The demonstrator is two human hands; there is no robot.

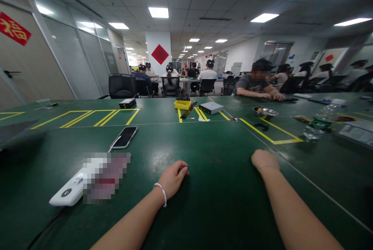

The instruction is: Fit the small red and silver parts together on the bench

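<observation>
My left hand rests on the green tabletop, its fingers curled in and nothing visible in them. A silvery bracelet circles that wrist. Further right, my right hand lies on the table as a loose fist, with its fingertips tucked out of sight. To the left of my left hand are a phone with a white cable and a white device with a round dark button. A pixelated purplish patch covers whatever lies beside the device. Neither hand touches these things.
Yellow tape marks the table. Towards the far edge stand a yellow bin, a grey box and a metal bowl. A plastic bottle is on the right. Across the table sits a person; others sit behind.
</observation>
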